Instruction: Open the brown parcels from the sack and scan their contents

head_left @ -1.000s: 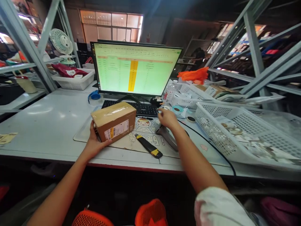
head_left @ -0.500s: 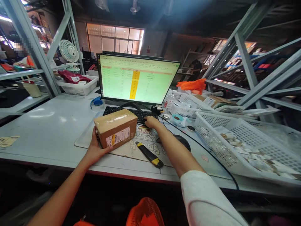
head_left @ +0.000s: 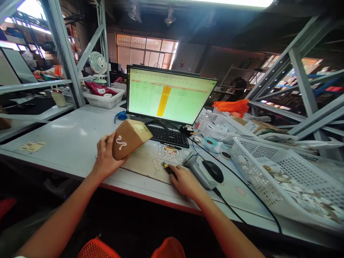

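Observation:
My left hand [head_left: 107, 157] grips a taped cardboard box [head_left: 125, 139] at its left end and holds it tilted over the desk mat [head_left: 146, 166]. A white squiggle marks the box's near side, and clear tape runs over its top. Closed around a black and yellow utility knife [head_left: 168, 169], my right hand [head_left: 185, 181] rests low over the mat. Most of the knife is hidden under the fingers. To the right of that hand lie a grey barcode scanner [head_left: 200, 172] and a black mouse [head_left: 213, 171].
A monitor [head_left: 172, 95] stands behind a black keyboard [head_left: 170, 137]. White baskets [head_left: 258, 186] with small packets line the right side. A tape roll [head_left: 211, 143] and a cable lie before them. Beyond the left rack post [head_left: 64, 53], a person sits.
My right hand has left the keyboard, come back toward me and taken hold of the utility knife. My left hand has turned the box, so its label no longer shows.

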`<state>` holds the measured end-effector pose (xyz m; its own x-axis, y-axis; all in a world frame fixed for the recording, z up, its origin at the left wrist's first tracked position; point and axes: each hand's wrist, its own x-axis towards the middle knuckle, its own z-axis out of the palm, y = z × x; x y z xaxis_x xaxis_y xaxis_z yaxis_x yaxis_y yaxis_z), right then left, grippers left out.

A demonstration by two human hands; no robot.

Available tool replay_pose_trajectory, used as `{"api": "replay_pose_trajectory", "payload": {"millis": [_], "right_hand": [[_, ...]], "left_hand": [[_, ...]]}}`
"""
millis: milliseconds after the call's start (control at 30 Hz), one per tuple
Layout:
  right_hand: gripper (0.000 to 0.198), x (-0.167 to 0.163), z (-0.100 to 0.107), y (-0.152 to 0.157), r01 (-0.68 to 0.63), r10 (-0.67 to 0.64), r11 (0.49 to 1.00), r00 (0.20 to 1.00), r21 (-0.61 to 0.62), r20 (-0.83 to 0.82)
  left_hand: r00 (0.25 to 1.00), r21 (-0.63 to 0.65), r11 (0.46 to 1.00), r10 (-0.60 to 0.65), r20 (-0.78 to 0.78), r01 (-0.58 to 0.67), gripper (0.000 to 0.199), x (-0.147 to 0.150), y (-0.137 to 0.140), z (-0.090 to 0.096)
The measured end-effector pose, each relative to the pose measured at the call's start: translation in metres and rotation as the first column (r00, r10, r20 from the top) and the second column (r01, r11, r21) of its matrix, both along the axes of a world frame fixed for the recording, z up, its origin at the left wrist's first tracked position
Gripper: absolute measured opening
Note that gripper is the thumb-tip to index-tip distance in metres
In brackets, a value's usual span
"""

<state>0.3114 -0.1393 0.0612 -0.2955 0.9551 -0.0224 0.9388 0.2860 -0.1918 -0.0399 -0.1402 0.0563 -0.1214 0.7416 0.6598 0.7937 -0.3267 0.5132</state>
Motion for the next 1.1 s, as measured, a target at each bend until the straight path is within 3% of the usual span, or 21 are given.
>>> {"api": "replay_pose_trajectory", "payload": {"millis": [67, 133, 200, 267, 433, 767, 967, 1100], "right_hand": [[0.051, 0.000, 0.003, -0.006, 0.005, 0.002, 1.000, 0.966, 0.026, -0.259], [0.054, -0.011, 0.016, -0.007, -0.033, 0.033, 0.999, 0.859, 0.010, -0.511], [0.059, -0.029, 0.032, -0.008, -0.103, 0.082, 0.995, 0.754, 0.006, -0.652], [0.061, -0.050, 0.045, -0.007, -0.175, 0.148, 0.984, 0.698, 0.033, -0.701], [0.058, -0.086, 0.056, 0.004, -0.217, 0.237, 0.969, 0.683, 0.118, -0.691], [0.058, -0.098, 0.036, 0.005, -0.147, 0.302, 0.939, 0.781, 0.310, -0.546], [0.059, -0.094, 0.016, -0.015, -0.122, 0.231, 0.963, 0.834, 0.240, -0.501], [0.056, -0.086, 0.019, -0.026, -0.153, 0.222, 0.973, 0.833, 0.175, -0.507]], "left_hand": [[0.962, 0.058, 0.998, 0.035, -0.271, -0.020, 0.100, -0.003, -0.013, 0.027], [0.889, 0.028, 1.000, 0.021, -0.457, -0.010, 0.093, -0.002, -0.023, 0.045], [0.842, -0.015, 1.000, 0.014, -0.539, -0.026, 0.092, 0.003, -0.030, 0.051], [0.826, -0.038, 0.998, 0.025, -0.563, -0.056, 0.095, 0.008, -0.035, 0.050], [0.822, -0.041, 0.996, 0.043, -0.568, -0.081, 0.099, 0.016, -0.043, 0.041], [0.814, 0.000, 0.996, 0.076, -0.576, -0.093, 0.092, 0.020, -0.045, 0.035], [0.833, -0.001, 0.995, 0.087, -0.547, -0.104, 0.091, 0.019, -0.047, 0.028], [0.858, 0.044, 0.991, 0.131, -0.497, -0.126, 0.089, 0.013, -0.046, 0.030]]}}
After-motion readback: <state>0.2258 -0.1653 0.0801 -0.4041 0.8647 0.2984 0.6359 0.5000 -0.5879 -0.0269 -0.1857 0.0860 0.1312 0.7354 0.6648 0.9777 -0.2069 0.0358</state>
